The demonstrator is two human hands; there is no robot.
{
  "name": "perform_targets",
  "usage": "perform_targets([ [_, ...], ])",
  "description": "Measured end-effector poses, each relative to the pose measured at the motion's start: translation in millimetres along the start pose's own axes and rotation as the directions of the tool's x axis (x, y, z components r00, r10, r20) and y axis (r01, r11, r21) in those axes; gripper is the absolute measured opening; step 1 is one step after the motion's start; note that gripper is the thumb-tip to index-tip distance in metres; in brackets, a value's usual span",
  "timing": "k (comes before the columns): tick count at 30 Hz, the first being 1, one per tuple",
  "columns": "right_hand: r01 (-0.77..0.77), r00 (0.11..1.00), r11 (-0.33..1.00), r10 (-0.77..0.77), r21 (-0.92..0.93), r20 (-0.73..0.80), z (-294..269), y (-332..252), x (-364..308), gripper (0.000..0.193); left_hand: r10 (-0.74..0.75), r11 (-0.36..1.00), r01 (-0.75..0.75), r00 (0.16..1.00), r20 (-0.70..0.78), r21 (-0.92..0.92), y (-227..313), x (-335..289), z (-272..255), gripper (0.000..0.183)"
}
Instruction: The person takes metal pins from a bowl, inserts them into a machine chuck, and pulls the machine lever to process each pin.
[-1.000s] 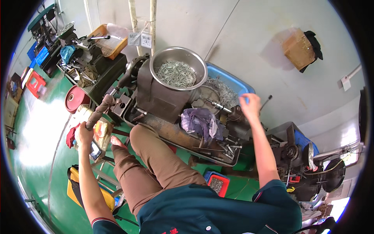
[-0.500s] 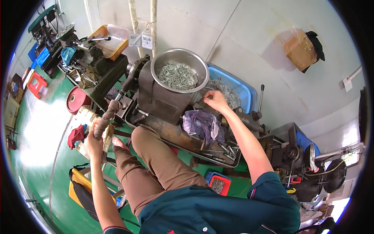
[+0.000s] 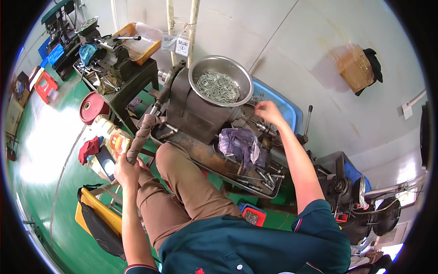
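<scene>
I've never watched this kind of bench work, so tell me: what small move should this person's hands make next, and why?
Probably a pull on the cloth-wrapped machine lever. The left hand already has its grip closed round the lever's lower end, while the right hand sits at the metal working parts beside the steel bowl of small metal pieces, as if placing one. Whether a piece is seated there cannot be told.

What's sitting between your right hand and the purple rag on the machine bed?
In the head view, only dark machine parts and a short metal spindle lie between the right hand and the purple rag; nothing loose shows there.
</scene>
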State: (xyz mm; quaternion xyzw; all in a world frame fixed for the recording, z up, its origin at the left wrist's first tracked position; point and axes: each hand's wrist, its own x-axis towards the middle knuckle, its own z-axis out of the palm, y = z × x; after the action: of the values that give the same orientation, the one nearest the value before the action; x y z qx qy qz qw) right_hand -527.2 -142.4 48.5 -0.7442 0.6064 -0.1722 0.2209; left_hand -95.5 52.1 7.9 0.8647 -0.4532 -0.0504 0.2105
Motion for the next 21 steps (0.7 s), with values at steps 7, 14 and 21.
perform_targets([
  [7, -0.064, 0.980, 0.997, 0.071, -0.042, 0.187, 2, -21, 0, 0.024, -0.018, 1.000, 0.018, 1.000, 0.010, 0.012, 2, -1, -5, 0.025],
  [14, -0.051, 0.979, 0.985, 0.017, 0.163, 0.203, 35, -23, -8, 0.020, 0.035, 0.999, -0.033, 0.998, -0.052, 0.035, -4, 1, 2, 0.026],
  [21, 0.009, 0.995, 0.980, -0.028, 0.197, 0.096, 30, -24, -10, 0.021, 0.033, 0.999, -0.033, 0.998, -0.048, 0.001, -2, -1, -2, 0.024],
])
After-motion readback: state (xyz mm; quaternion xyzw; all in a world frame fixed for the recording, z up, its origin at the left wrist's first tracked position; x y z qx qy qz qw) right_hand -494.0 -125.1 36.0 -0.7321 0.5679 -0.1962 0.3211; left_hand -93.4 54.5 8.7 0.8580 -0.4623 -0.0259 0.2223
